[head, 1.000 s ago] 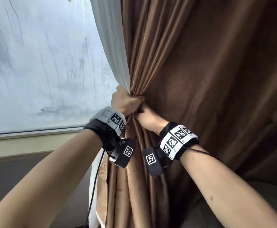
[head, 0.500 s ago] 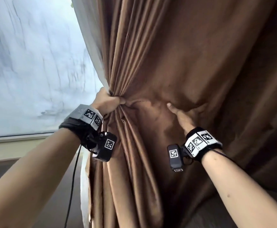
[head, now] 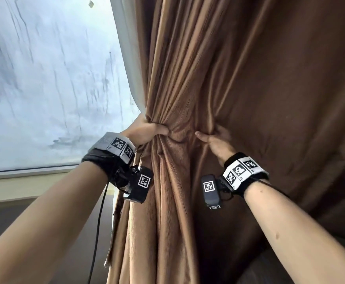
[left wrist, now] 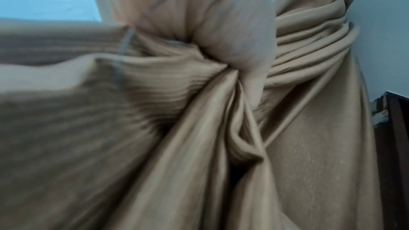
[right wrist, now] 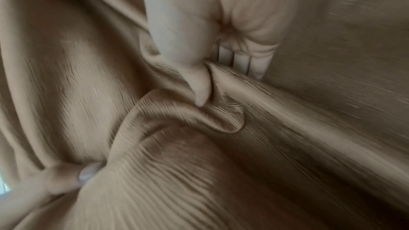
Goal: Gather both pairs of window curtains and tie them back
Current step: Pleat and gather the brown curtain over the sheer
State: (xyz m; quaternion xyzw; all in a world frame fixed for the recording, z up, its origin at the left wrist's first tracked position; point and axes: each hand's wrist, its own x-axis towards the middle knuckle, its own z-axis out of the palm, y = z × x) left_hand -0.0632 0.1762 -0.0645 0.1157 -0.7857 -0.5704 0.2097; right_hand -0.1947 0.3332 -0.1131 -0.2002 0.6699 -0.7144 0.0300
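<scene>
Both hands [head: 147, 131] [head: 218, 140] grip brown curtain [head: 229, 78]; window [head: 44, 78] alongside.

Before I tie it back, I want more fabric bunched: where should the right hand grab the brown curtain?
Grip the loose fold right of the bunch, coming from the right: the brown curtain spreads flat there, while the left hand already cinches the pleats.

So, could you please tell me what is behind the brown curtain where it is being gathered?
A white sheer curtain shows along the window-side edge of the brown curtain, with the window pane beyond. The left hand grips both. Whatever lies behind the spread brown fabric is covered.
</scene>
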